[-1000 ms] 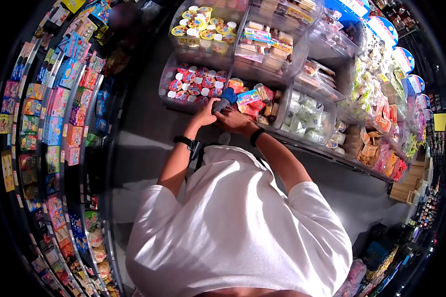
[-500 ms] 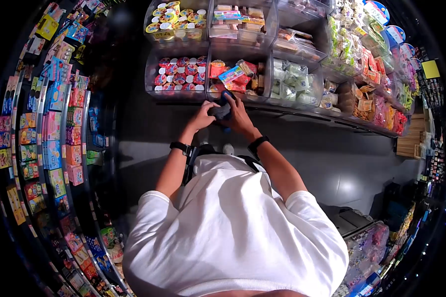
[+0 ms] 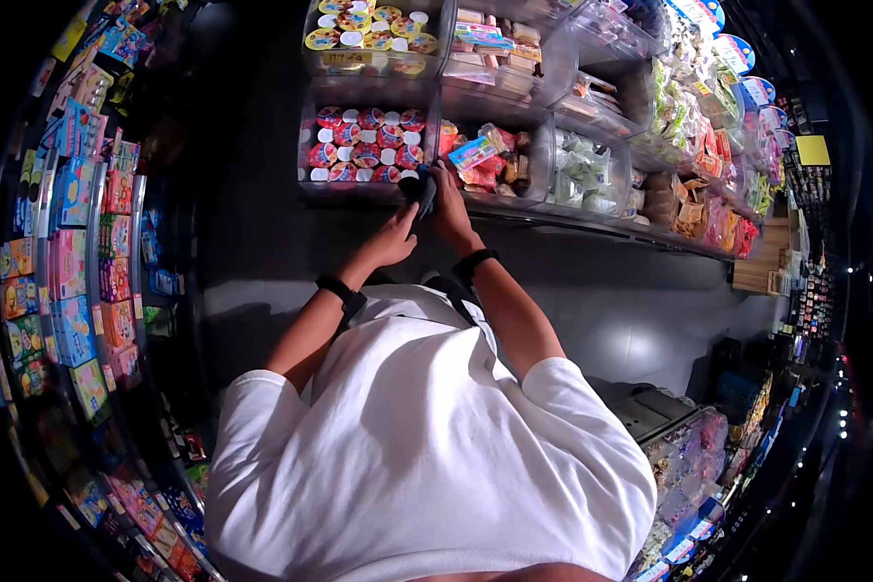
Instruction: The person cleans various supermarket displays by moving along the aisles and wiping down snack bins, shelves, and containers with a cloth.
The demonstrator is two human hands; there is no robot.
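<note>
Fingers of the left hand [image 3: 394, 242] and right hand [image 3: 449, 211] were half-curled round some dark bundle [image 3: 422, 191], upper centre, probably to steady it.

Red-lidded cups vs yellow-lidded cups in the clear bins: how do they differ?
Colour: the red-lidded cups show red and blue print; the yellow-lidded cups are mostly yellow.
Position: red-lidded cups sit in the nearer bin, yellow-lidded cups in the one beyond.
Framing: red-lidded cups sit well inside the picture; yellow-lidded cups reach its top edge.
Shared: both lie among white round faces.
</note>
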